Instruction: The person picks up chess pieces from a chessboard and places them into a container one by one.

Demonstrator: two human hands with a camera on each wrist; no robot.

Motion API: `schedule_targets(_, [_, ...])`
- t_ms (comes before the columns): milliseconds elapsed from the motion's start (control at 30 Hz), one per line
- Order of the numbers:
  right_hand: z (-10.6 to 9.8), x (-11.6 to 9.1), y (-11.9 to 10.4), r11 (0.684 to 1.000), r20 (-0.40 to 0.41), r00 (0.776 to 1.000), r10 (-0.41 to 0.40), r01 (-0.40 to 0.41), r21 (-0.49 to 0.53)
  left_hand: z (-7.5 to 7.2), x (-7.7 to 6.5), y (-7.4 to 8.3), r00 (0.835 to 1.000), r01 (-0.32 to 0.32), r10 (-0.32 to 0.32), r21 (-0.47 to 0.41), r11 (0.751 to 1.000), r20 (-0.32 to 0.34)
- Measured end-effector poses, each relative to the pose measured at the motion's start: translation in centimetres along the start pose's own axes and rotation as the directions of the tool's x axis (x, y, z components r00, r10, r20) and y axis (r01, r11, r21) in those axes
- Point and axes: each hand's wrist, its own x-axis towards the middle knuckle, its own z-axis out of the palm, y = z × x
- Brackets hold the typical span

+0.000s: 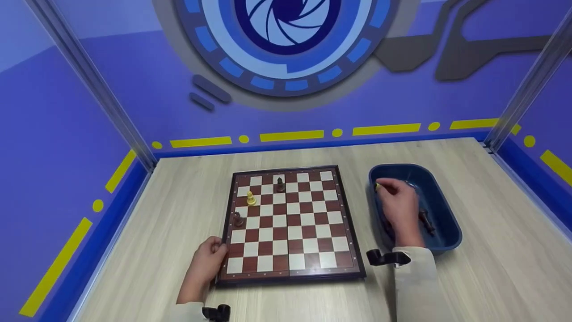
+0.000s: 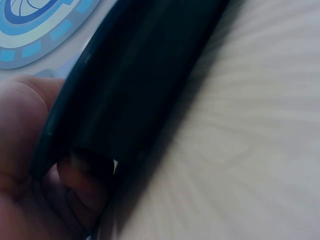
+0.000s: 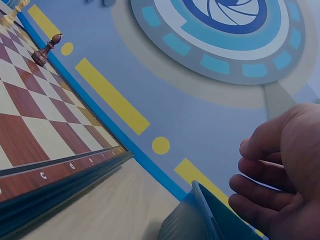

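Note:
A checkered chessboard (image 1: 293, 209) lies on the table. My left hand (image 1: 206, 261) grips its left edge near the front corner; in the left wrist view, fingers (image 2: 82, 187) curl beneath the dark board rim (image 2: 135, 75). On the board stand a dark bishop (image 1: 280, 184), a yellow chess piece (image 1: 251, 198) and a dark brown chess piece (image 1: 237, 219). My right hand (image 1: 399, 205) is over the blue bin (image 1: 447, 210), pinching a small yellow chess piece (image 1: 378, 186) that is mostly hidden. In the right wrist view its fingers (image 3: 262, 172) curl, and the piece does not show.
Dark chess pieces (image 1: 426, 222) lie inside the bin, which stands right of the board. Blue printed panels (image 1: 286, 116) wall the table (image 1: 178, 201) at the back and both sides.

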Motion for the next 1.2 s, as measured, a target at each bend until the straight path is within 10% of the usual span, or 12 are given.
schedule_targets(1200, [5.9,-3.7,-3.7,0.952,0.145,0.951,-0.272,0.244,0.184,0.1,0.0,-0.2,0.999,0.039,-0.038,-0.024,0.999,0.004])
